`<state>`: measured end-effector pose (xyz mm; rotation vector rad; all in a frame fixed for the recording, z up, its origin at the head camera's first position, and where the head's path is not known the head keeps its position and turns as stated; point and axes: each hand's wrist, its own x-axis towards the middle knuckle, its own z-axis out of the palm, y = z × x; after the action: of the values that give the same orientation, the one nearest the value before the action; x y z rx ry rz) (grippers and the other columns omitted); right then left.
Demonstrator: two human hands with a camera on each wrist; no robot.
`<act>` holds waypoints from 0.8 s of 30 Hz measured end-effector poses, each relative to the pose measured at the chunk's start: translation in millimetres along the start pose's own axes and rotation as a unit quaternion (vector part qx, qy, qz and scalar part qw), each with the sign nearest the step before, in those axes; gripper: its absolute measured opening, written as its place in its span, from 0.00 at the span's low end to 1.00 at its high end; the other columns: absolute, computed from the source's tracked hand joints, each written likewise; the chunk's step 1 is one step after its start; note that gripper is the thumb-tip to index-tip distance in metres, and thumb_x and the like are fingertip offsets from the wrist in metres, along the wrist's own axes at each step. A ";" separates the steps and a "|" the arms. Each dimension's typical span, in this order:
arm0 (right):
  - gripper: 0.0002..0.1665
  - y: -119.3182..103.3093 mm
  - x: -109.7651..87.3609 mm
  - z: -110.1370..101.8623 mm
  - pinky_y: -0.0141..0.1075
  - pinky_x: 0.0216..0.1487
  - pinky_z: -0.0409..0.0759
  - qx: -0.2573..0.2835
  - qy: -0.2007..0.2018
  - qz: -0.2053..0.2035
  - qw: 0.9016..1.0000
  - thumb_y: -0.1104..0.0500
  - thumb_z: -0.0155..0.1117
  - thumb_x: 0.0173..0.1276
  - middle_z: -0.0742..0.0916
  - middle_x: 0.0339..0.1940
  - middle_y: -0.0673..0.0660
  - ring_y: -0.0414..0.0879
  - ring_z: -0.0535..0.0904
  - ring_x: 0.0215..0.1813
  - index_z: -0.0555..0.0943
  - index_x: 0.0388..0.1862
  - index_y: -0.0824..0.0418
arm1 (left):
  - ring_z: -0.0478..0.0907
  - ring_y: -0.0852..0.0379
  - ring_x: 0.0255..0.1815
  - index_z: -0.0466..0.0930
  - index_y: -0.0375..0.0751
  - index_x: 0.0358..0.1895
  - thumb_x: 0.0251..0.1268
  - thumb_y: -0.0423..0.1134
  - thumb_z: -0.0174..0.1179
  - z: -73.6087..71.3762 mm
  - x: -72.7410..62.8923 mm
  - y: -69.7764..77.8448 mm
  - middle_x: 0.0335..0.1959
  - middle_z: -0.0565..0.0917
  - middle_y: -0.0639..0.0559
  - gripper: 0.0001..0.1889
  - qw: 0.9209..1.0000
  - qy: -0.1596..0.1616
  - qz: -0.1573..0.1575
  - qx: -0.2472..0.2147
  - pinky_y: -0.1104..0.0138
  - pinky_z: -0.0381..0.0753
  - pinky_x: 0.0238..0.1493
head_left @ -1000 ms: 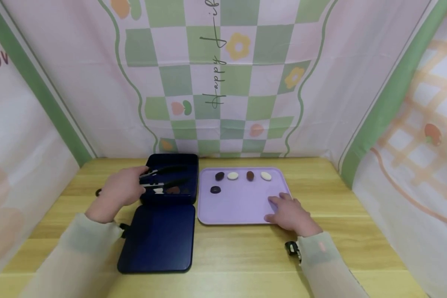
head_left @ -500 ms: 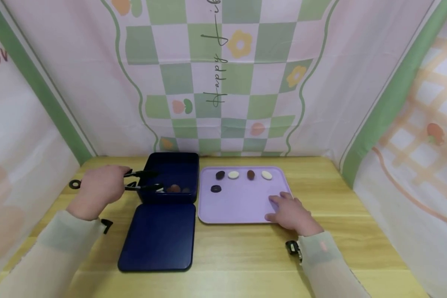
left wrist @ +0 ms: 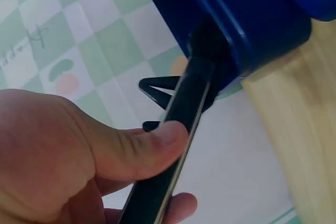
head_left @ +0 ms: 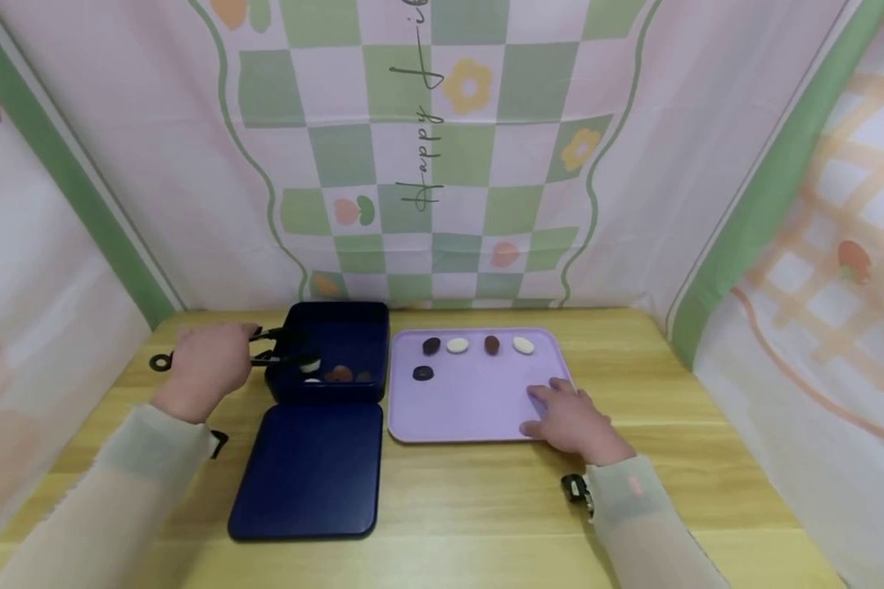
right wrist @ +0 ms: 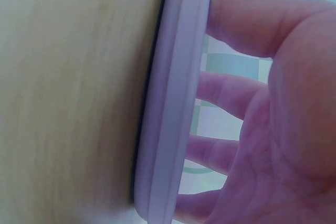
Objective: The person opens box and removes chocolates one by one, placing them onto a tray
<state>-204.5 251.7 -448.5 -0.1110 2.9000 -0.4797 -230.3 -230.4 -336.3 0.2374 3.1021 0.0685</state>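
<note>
My left hand (head_left: 214,364) grips black-and-metal tongs (head_left: 268,360), the thumb pressed along one arm in the left wrist view. The tongs' arms stand apart, reaching over the left wall of a dark blue box (head_left: 331,394). One tip is right at a white oval piece (head_left: 310,366) inside; a reddish-brown piece (head_left: 341,374) lies nearby. My right hand (head_left: 570,421) rests with spread fingers on the right front corner of a lilac tray (head_left: 471,409). A row of dark, white and brown oval pieces lies along its back, with another dark piece (head_left: 423,373) in front.
The box's blue lid (head_left: 305,474) lies flat in front of it on the wooden table (head_left: 471,507). A printed cloth (head_left: 464,164) hangs behind the table, and cloth walls stand at both sides.
My left hand has drawn back leftward with the tongs, then shifted slightly right, and a white piece now shows at one tip. The right hand stays on the tray.
</note>
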 end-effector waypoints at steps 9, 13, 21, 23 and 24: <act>0.44 -1.5 -1.4 -1.5 0.83 0.49 0.54 -0.005 0.001 0.000 1.000 0.42 0.70 0.64 0.61 0.74 0.75 0.85 0.53 0.68 0.71 0.73 0.62 | 0.77 0.45 0.35 0.70 0.29 0.69 0.60 0.22 0.48 -11.0 -0.4 -8.1 0.62 0.74 0.29 0.30 0.998 -0.044 0.010 -0.052 0.61 0.67 0.21; 0.44 -0.2 -0.5 -0.5 0.83 0.49 0.52 -0.006 0.002 0.004 1.000 0.42 0.70 0.63 0.61 0.75 0.75 0.85 0.53 0.68 0.70 0.73 0.61 | 0.79 0.45 0.38 0.72 0.32 0.68 0.63 0.24 0.48 -14.8 0.0 -2.3 0.62 0.75 0.30 0.27 0.998 -0.053 0.009 -0.029 0.60 0.67 0.20; 0.45 -0.4 0.6 0.3 0.83 0.50 0.53 -0.007 0.000 0.004 1.000 0.42 0.69 0.64 0.61 0.75 0.75 0.84 0.52 0.68 0.70 0.74 0.61 | 0.75 0.52 0.28 0.79 0.37 0.63 0.65 0.22 0.48 -14.6 0.3 10.0 0.53 0.82 0.34 0.24 0.999 -0.041 0.019 0.011 0.61 0.66 0.19; 0.45 -0.9 0.6 0.1 0.82 0.51 0.53 -0.008 -0.001 0.004 1.000 0.42 0.69 0.64 0.61 0.75 0.75 0.84 0.52 0.68 0.70 0.74 0.61 | 0.75 0.52 0.27 0.82 0.37 0.59 0.65 0.23 0.50 -13.8 1.6 10.5 0.46 0.84 0.37 0.22 0.999 -0.040 0.022 0.019 0.58 0.69 0.21; 0.45 -1.2 0.6 0.1 0.82 0.51 0.53 -0.009 -0.001 0.003 1.000 0.42 0.70 0.64 0.61 0.75 0.75 0.85 0.53 0.68 0.70 0.74 0.62 | 0.76 0.52 0.28 0.83 0.38 0.57 0.65 0.23 0.51 -13.0 2.4 10.2 0.42 0.85 0.38 0.21 0.999 -0.040 0.024 0.023 0.57 0.71 0.22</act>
<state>-205.0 250.5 -448.3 -0.1047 2.9027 -0.4516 -231.5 -220.4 -322.9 0.3068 3.0211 -0.0122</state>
